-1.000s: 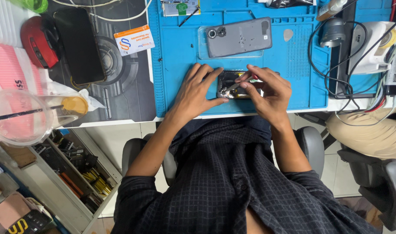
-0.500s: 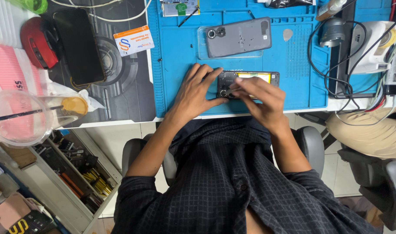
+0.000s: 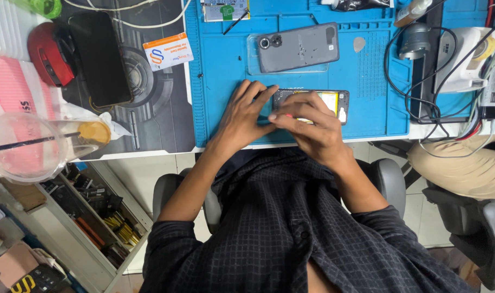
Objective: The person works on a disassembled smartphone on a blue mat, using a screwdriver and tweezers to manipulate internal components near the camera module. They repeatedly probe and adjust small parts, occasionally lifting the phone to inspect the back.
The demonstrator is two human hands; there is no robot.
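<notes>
An opened phone (image 3: 328,104), its back removed so that a yellowish battery and dark frame are exposed, is laid flat on the blue work mat (image 3: 220,76) near the front edge of the surface, with its long axis running left to right across the view. Its left end is covered by both hands, and the right end is left in sight. The left hand (image 3: 242,116) is spread flat on the mat, fingers fanned toward the phone's left end. The right hand (image 3: 312,127) is laid over the phone with fingers drawn together and the tips pressed at its left part; whether something small is pinched there cannot be told. Just beyond the phone, a grey back cover (image 3: 299,47) with round camera rings is seen lying parallel to it. To the left, on a dark grey mat (image 3: 155,103), a black phone (image 3: 98,59), a red rounded object (image 3: 49,51) and a small white card (image 3: 168,50) are found. A clear plastic cup (image 3: 28,146) is stood at the near left. Tangled black cables (image 3: 415,81) are gathered at the right, beside a white device (image 3: 464,57). Below the surface, a pale tiled floor and grey chair armrests are shown.
</notes>
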